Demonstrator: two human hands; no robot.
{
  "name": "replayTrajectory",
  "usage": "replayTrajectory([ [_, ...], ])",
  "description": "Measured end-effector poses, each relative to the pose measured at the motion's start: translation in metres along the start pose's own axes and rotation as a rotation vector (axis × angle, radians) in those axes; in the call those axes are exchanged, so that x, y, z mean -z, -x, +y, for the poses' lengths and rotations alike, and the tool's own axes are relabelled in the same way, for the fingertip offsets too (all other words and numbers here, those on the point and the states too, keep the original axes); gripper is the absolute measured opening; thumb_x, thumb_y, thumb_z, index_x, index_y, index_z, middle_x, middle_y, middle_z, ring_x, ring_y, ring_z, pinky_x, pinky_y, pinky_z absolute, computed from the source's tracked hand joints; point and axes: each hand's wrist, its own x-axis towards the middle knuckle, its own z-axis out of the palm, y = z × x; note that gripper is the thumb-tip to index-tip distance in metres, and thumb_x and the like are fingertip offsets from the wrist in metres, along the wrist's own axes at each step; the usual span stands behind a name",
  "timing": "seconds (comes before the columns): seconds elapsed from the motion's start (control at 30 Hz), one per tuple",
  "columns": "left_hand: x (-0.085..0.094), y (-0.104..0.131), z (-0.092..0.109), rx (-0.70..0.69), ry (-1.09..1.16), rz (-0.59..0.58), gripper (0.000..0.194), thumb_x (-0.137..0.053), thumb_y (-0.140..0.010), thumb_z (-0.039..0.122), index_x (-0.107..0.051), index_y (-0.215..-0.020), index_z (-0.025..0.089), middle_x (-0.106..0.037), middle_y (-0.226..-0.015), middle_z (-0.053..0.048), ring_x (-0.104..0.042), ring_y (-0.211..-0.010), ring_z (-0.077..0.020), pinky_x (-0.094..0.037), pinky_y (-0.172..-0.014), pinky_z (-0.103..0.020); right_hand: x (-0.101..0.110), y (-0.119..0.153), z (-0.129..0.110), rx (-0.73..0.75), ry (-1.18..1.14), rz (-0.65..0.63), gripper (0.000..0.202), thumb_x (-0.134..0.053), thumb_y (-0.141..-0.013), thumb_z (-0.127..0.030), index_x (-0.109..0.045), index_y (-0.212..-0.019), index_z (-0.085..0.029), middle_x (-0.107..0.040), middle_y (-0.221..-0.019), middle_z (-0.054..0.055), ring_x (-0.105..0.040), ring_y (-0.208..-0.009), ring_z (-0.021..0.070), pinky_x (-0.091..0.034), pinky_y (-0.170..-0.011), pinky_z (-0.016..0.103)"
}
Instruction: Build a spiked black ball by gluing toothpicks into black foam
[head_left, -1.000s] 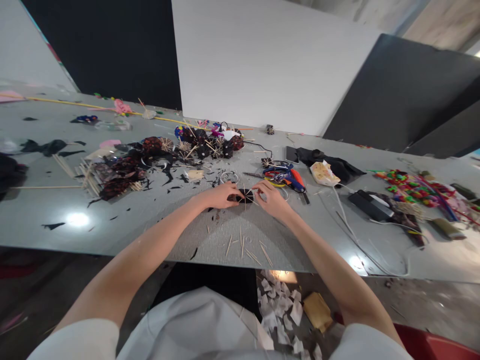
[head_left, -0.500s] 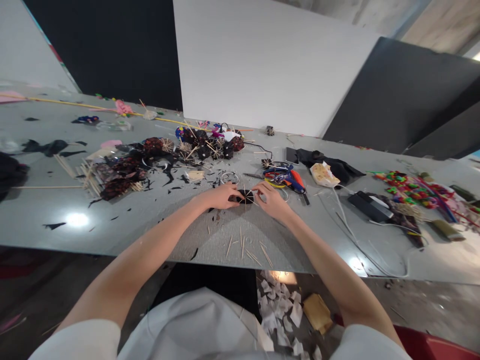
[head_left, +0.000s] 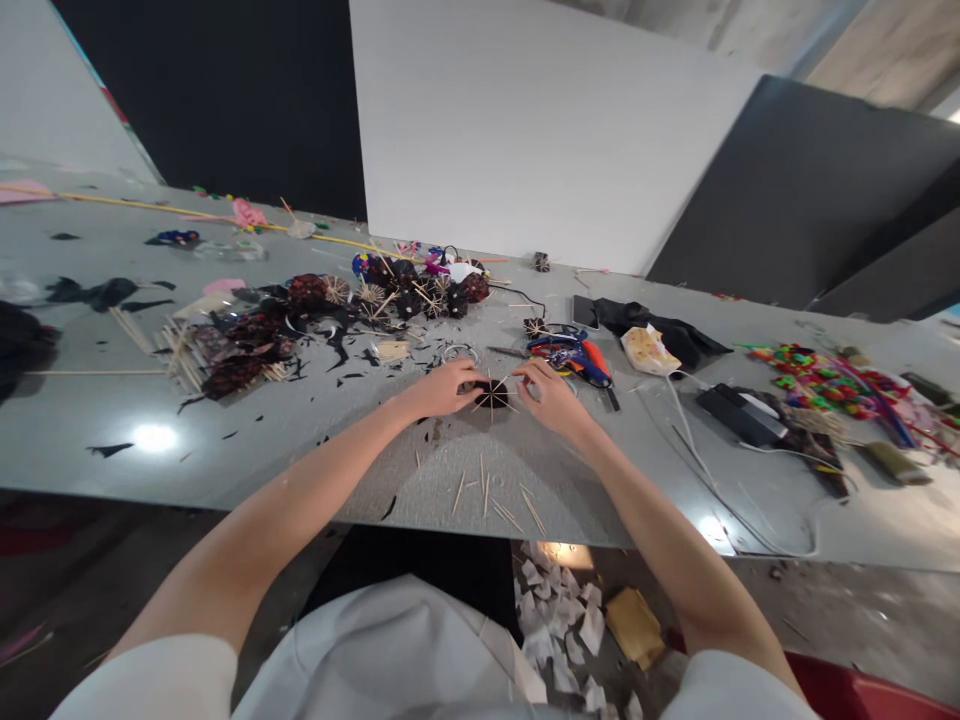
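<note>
A small black round piece point(head_left: 493, 394) with thin wooden sticks fanned across it like spokes lies on the grey table before me. My left hand point(head_left: 450, 388) holds its left edge, thumb and fingers closed on it. At the right side, my right hand point(head_left: 547, 398) has its thumb and forefinger pinched at the end of a thin wooden stick; the fingertips are small and partly blurred. Several loose wooden sticks point(head_left: 484, 484) lie nearer the table's front edge.
Behind my right hand are a blue and orange glue gun point(head_left: 585, 358) and a stained white bundle point(head_left: 649, 350). Finished-looking spiky black balls point(head_left: 420, 295) cluster at the back. A pile of sticks and dark wrap point(head_left: 240, 355) lies left. A black adapter point(head_left: 741, 413) with white cable sits right.
My right hand has drawn slightly to the right, away from the black piece. The left hand has moved a little left, so more of the piece and its sticks shows.
</note>
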Motion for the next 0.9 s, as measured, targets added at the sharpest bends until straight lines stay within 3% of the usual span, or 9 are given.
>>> replayTrajectory([
  [0.1, 0.002, 0.0, -0.002, 0.07, -0.02, 0.148, 0.04, -0.042, -0.11, 0.038, -0.069, -0.133, 0.021, -0.068, -0.109, -0.012, -0.064, -0.111, -0.0258, -0.051, -0.097, -0.04, 0.015, 0.0, 0.019, -0.111, 0.076, 0.119, 0.024, -0.046, -0.104, -0.031, -0.066, -0.115, -0.024, -0.065, -0.118, 0.011, -0.063, -0.114, 0.027, -0.051, -0.104, 0.042],
  [0.2, 0.003, 0.0, -0.004, 0.071, -0.054, 0.228, 0.033, -0.043, -0.109, 0.032, -0.069, -0.127, 0.021, -0.069, -0.108, -0.01, -0.063, -0.113, -0.0252, -0.05, -0.102, -0.041, 0.032, 0.005, 0.048, -0.329, 0.254, 0.228, 0.026, -0.05, -0.1, -0.034, -0.067, -0.113, -0.019, -0.065, -0.117, 0.016, -0.059, -0.117, 0.0322, -0.048, -0.105, 0.048],
  [0.3, 0.002, 0.0, -0.003, 0.055, -0.101, 0.234, 0.027, -0.046, -0.109, 0.03, -0.068, -0.12, 0.02, -0.07, -0.109, -0.01, -0.061, -0.114, -0.0253, -0.049, -0.105, -0.043, 0.046, 0.014, 0.074, -0.607, 0.468, 0.174, 0.042, -0.058, -0.094, -0.042, -0.065, -0.121, -0.011, -0.062, -0.125, 0.025, -0.052, -0.125, 0.0414, -0.043, -0.105, 0.056],
  [0.43, 0.0, -0.001, -0.001, 0.054, -0.121, 0.183, 0.022, -0.049, -0.108, 0.029, -0.069, -0.108, 0.021, -0.07, -0.108, -0.01, -0.06, -0.115, -0.0253, -0.048, -0.106, -0.043, 0.052, 0.021, 0.094, -0.859, 0.492, -0.056, 0.058, -0.057, -0.095, -0.058, -0.063, -0.127, -0.01, -0.06, -0.129, 0.028, -0.053, -0.126, 0.0444, -0.039, -0.106, 0.061],
  [0.57, -0.001, -0.001, -0.003, 0.064, -0.113, 0.157, 0.02, -0.05, -0.107, 0.027, -0.069, -0.105, 0.021, -0.069, -0.108, -0.009, -0.06, -0.114, -0.0249, -0.049, -0.105, -0.043, 0.045, 0.022, 0.102, -0.795, 0.474, -0.083, 0.059, -0.053, -0.096, -0.062, -0.062, -0.128, -0.013, -0.059, -0.133, 0.026, -0.054, -0.126, 0.0424, -0.037, -0.108, 0.061],
  [0.77, -0.001, -0.001, -0.004, 0.08, -0.104, 0.157, 0.022, -0.046, -0.109, 0.028, -0.067, -0.106, 0.02, -0.069, -0.109, -0.01, -0.059, -0.115, -0.0257, -0.05, -0.099, -0.041, 0.036, 0.02, 0.102, -0.779, 0.45, 0.03, 0.05, -0.058, -0.094, -0.049, -0.058, -0.125, -0.01, -0.061, -0.129, 0.027, -0.057, -0.125, 0.0402, -0.04, -0.107, 0.057],
  [0.9, 0.002, -0.002, 0.0, 0.095, -0.114, 0.186, 0.023, -0.044, -0.11, 0.028, -0.065, -0.103, 0.02, -0.069, -0.106, -0.009, -0.059, -0.113, -0.0252, -0.049, -0.102, -0.042, 0.04, 0.015, 0.094, -0.733, 0.307, 0.187, 0.055, -0.062, -0.09, -0.048, -0.051, -0.129, -0.011, -0.067, -0.124, 0.023, -0.064, -0.115, 0.0359, -0.047, -0.1, 0.048],
])
